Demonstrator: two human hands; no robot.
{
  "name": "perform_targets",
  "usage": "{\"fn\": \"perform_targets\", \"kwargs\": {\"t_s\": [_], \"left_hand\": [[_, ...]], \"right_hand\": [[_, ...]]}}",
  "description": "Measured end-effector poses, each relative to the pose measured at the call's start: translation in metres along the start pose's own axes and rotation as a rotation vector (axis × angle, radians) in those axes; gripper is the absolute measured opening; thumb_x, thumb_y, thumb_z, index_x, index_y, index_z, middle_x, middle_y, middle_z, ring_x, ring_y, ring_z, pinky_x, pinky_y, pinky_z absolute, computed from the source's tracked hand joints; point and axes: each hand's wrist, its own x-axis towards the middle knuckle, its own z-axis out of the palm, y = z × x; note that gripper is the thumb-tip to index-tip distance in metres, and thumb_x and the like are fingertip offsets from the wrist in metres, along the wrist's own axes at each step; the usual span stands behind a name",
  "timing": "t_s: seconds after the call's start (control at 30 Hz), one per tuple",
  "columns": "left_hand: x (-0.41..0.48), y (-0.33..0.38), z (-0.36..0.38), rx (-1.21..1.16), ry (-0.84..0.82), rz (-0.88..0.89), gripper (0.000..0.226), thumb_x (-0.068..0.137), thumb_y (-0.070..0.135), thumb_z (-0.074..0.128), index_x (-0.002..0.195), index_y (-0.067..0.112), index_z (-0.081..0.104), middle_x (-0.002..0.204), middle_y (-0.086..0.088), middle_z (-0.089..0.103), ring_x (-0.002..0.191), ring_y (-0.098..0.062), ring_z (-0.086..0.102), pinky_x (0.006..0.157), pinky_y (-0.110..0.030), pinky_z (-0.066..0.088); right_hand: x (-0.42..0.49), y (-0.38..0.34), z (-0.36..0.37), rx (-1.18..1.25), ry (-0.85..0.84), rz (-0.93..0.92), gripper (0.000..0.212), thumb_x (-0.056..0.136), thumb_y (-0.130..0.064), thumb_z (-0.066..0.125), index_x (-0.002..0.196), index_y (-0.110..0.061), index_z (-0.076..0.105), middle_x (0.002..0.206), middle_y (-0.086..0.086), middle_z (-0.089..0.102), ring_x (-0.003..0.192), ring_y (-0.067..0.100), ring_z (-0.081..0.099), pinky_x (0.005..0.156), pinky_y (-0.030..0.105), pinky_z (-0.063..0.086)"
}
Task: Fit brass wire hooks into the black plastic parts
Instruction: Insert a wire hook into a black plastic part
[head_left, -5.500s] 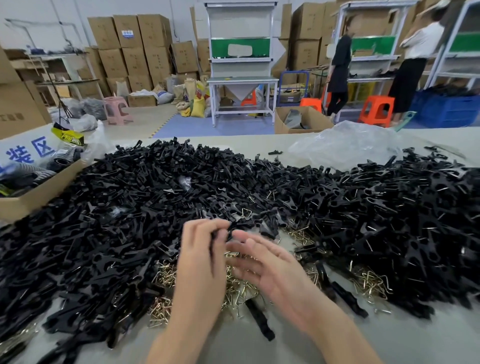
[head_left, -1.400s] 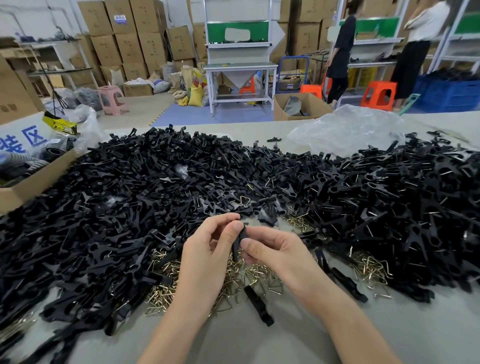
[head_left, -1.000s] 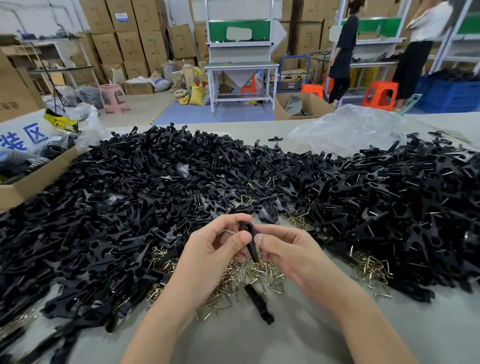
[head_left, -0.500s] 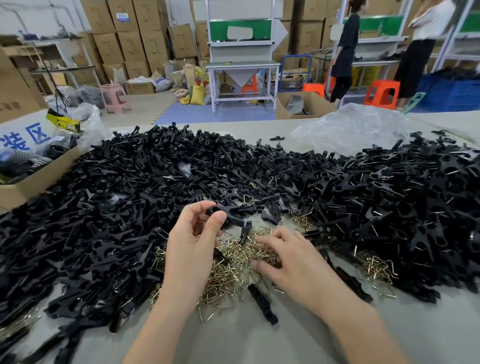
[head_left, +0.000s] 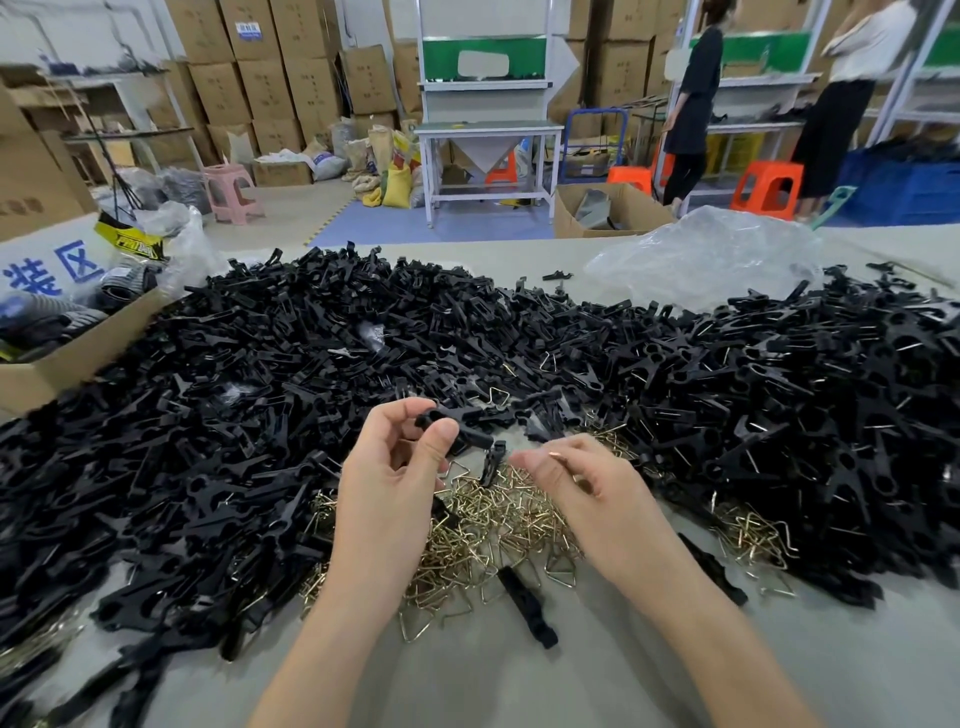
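Note:
My left hand (head_left: 395, 483) pinches one black plastic part (head_left: 457, 432) between thumb and fingers, raised just above the table. My right hand (head_left: 576, 486) is a little to its right with the fingertips drawn together on a brass wire hook (head_left: 557, 455); only a small glint of it shows. Under both hands lies a pile of loose brass hooks (head_left: 493, 525). A big heap of black parts (head_left: 234, 389) spreads across the left and the middle. The heap on the right (head_left: 805, 405) shows wire in many of its parts.
A single black part (head_left: 527, 605) lies on the grey table near me, and a second small hook pile (head_left: 748, 530) sits at the right. A cardboard box (head_left: 67, 358) stands at the left edge, a clear plastic bag (head_left: 706, 254) at the back. Two people stand far behind.
My right hand has lifted off the brass pile with its fingertips closed and come toward the left hand. The left hand keeps the black part raised.

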Motion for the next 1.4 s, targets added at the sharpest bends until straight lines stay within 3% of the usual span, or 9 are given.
{"fn": "perform_targets", "kwargs": {"t_s": [0.13, 0.27, 0.37, 0.5, 0.63, 0.73, 1.0, 1.23, 1.4], "left_hand": [[-0.002, 0.000, 0.000, 0.000, -0.059, -0.007, 0.018, 0.077, 0.052, 0.064, 0.095, 0.049, 0.062, 0.082, 0.007, 0.064, 0.067, -0.010, 0.060, 0.065, -0.020, 0.053], [-0.004, 0.000, 0.002, 0.036, -0.140, -0.003, 0.021, 0.086, 0.036, 0.072, 0.099, 0.048, 0.062, 0.090, 0.011, 0.069, 0.072, -0.006, 0.060, 0.070, -0.024, 0.051], [-0.005, -0.001, 0.004, 0.090, -0.204, 0.023, 0.030, 0.089, 0.024, 0.073, 0.098, 0.049, 0.061, 0.090, 0.017, 0.070, 0.068, 0.001, 0.058, 0.068, -0.015, 0.046], [-0.009, -0.003, 0.006, 0.195, -0.272, 0.039, 0.034, 0.090, 0.026, 0.073, 0.098, 0.056, 0.059, 0.092, 0.020, 0.069, 0.062, 0.004, 0.052, 0.061, -0.010, 0.042], [-0.012, -0.006, 0.009, 0.265, -0.295, 0.054, 0.034, 0.090, 0.027, 0.073, 0.101, 0.056, 0.057, 0.092, 0.026, 0.066, 0.066, 0.003, 0.055, 0.063, -0.009, 0.042], [-0.014, -0.007, 0.011, 0.309, -0.295, 0.083, 0.032, 0.090, 0.030, 0.073, 0.102, 0.054, 0.056, 0.095, 0.029, 0.064, 0.074, 0.002, 0.058, 0.066, -0.008, 0.043], [-0.013, -0.009, 0.009, 0.367, -0.194, 0.123, 0.026, 0.089, 0.043, 0.068, 0.103, 0.057, 0.052, 0.100, 0.033, 0.060, 0.083, 0.000, 0.062, 0.065, -0.010, 0.044], [-0.012, -0.011, 0.009, 0.334, -0.183, 0.128, 0.026, 0.089, 0.040, 0.069, 0.103, 0.056, 0.054, 0.097, 0.030, 0.062, 0.080, -0.002, 0.062, 0.066, -0.010, 0.044], [-0.011, -0.014, 0.009, 0.320, -0.187, 0.113, 0.028, 0.089, 0.037, 0.071, 0.102, 0.055, 0.054, 0.096, 0.030, 0.062, 0.079, -0.001, 0.060, 0.068, -0.008, 0.043]], "right_hand": [[0.003, -0.002, -0.003, 0.155, 0.063, 0.039, 0.017, 0.095, -0.040, 0.063, 0.110, -0.043, 0.071, 0.076, -0.022, 0.064, 0.057, -0.005, 0.056, 0.057, 0.010, 0.043], [0.006, -0.003, -0.004, 0.381, 0.106, 0.125, 0.013, 0.091, -0.018, 0.073, 0.103, -0.022, 0.072, 0.078, -0.005, 0.073, 0.066, 0.009, 0.066, 0.070, 0.024, 0.058], [0.006, -0.004, -0.005, 0.552, 0.145, 0.175, 0.008, 0.092, -0.012, 0.069, 0.099, -0.009, 0.071, 0.086, 0.007, 0.078, 0.071, 0.011, 0.070, 0.067, 0.021, 0.058], [0.007, -0.008, -0.004, 0.742, 0.163, 0.250, 0.018, 0.087, -0.018, 0.071, 0.100, -0.006, 0.068, 0.092, 0.009, 0.079, 0.075, 0.012, 0.074, 0.065, 0.019, 0.058], [0.007, -0.009, -0.002, 0.710, 0.199, 0.287, 0.016, 0.068, -0.035, 0.080, 0.080, -0.024, 0.080, 0.072, -0.007, 0.070, 0.065, 0.006, 0.064, 0.061, 0.020, 0.055], [0.007, -0.007, -0.001, 0.807, 0.202, 0.313, 0.011, 0.066, -0.028, 0.081, 0.075, -0.023, 0.081, 0.068, -0.005, 0.065, 0.060, 0.005, 0.059, 0.056, 0.018, 0.052], [0.006, -0.011, -0.004, 0.814, 0.077, 0.369, 0.016, 0.069, -0.030, 0.080, 0.082, -0.021, 0.082, 0.099, 0.004, 0.078, 0.073, 0.006, 0.061, 0.064, 0.019, 0.050], [0.007, -0.007, -0.004, 0.784, 0.062, 0.343, 0.035, 0.062, -0.039, 0.086, 0.089, -0.019, 0.083, 0.095, 0.002, 0.073, 0.073, 0.004, 0.062, 0.065, 0.021, 0.054], [0.007, -0.005, -0.003, 0.711, 0.094, 0.308, 0.039, 0.059, -0.045, 0.086, 0.090, -0.021, 0.083, 0.078, -0.009, 0.070, 0.066, 0.000, 0.059, 0.063, 0.018, 0.050]]}}
